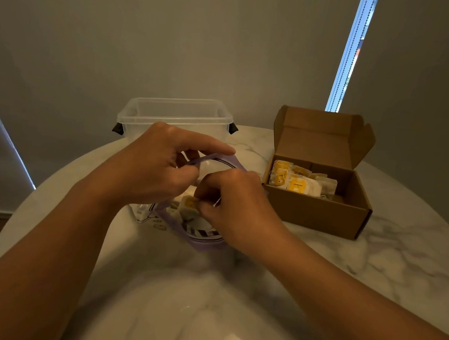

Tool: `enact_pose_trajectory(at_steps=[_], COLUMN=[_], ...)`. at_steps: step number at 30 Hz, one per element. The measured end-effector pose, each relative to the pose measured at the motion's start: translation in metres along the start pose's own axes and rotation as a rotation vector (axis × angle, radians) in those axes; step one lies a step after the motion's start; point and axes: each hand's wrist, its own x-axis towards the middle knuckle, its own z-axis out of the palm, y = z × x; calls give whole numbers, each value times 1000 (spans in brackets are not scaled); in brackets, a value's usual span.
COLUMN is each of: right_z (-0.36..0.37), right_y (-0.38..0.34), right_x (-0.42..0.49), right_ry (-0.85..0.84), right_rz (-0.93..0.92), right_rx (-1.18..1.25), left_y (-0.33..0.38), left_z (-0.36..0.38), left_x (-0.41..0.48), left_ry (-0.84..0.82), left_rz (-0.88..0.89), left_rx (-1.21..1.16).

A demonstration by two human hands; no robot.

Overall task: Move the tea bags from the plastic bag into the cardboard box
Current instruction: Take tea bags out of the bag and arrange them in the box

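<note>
Head view. A round, white marble-patterned table (402, 257) fills the lower part of the field, and both forearms reach in from the bottom edge to meet at its middle.

The plastic bag (202, 240), a clear zip-top pouch with a purple rim, lies on the table directly in front of the person with its mouth held open.

The left hand (157, 162) pinches the far edge of the purple rim between thumb and curled fingers and lifts it. Its index finger is stretched out straight above the opening.

The right hand (236, 207) is at the mouth of the bag, fingers curled tightly. It pinches a yellow-tagged tea bag (189, 204), and a thin white string shows beside the knuckles.

More tea bags (174, 214) lie inside the pouch below that hand, partly hidden by it.

The cardboard box (321, 212) stands on the table to the right of the bag, near it but apart from it. Its hinged lid stands upright at the back.

A loose pile of boxed tea bags (299, 182), pale sachets with yellow tags, lies in the left part of its interior.

Behind the hands stands a clear plastic container (176, 115) without a lid, a dark clip on each end.

A bright window gap (352, 53) runs down the wall above the box.
</note>
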Motion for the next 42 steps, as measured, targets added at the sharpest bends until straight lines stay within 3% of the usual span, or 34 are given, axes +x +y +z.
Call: enact_pose_trajectory(at_steps=[5,10,14,20,26,31,34,38,42], right_z=[-31,-67,-85,-113,-141,-148,-144,-137,-134], right_y=[7,19,27,46,86,122,137,144,144], right_x=[-12,-17,-18,-20,-24,-28,-27,-24,-21], right_ry=[20,-139,-155,-8,183,293,362,311,268], right_rz=[65,82,29,16,113,255,349,405,406], right_rx=[174,414,514,676,686,546,287,-82,-233], left_y=[0,0,-2,-4,-3,-6,-7,-6,-5], left_z=[0,1,0,1,1,3,2,3,2], left_x=[1,1,1,0,0,0,0,0,1], left_ry=[-1,7,-1,8,11,1,-6,-17,-18], left_rz=[-5,-10,-10,5,23,20,18,32,35], left_rx=[-7,-12,-16,-22,-25,-23,-21,-15,-19])
